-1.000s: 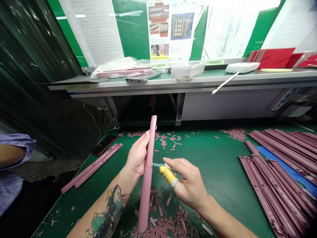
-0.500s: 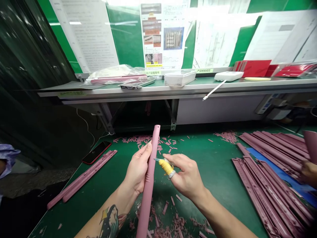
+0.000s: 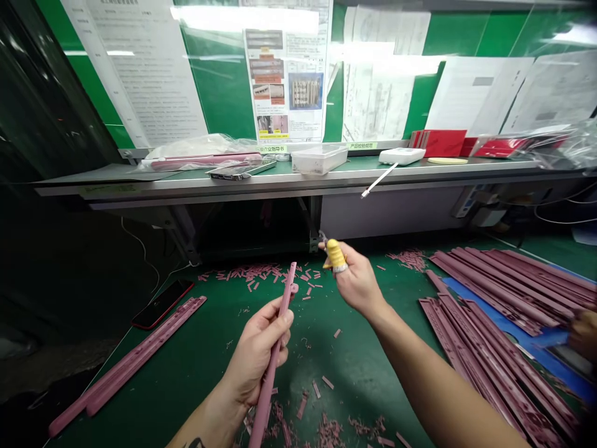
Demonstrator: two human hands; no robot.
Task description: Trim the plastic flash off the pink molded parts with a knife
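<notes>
My left hand [image 3: 261, 348] is closed around a long pink plastic strip [image 3: 267, 398], which slants up and away from me. Its far end has a small rounded tab beside it. Off to the right and higher, my right hand [image 3: 357, 280] is closed, its thumb covered by a yellow ribbed wrap [image 3: 334, 254] with a whitish band. A small blade [image 3: 323, 237] pokes out past the fingertips, blurred; the rest of it is hidden in the hand. The blade is apart from the strip.
Pink scraps [image 3: 254, 272] and shavings [image 3: 329, 432] litter the green table. Two pink strips [image 3: 149, 348] and a phone [image 3: 162, 303] lie left. More strips [image 3: 504, 361] are piled right, near another person's blurred hand [image 3: 583, 333]. A shelf [image 3: 280, 186] spans the back.
My right hand has lifted the blade off the strip, moving up and away. The strip has been turned in my left hand, showing a narrower side and the tab. The view has shifted too.
</notes>
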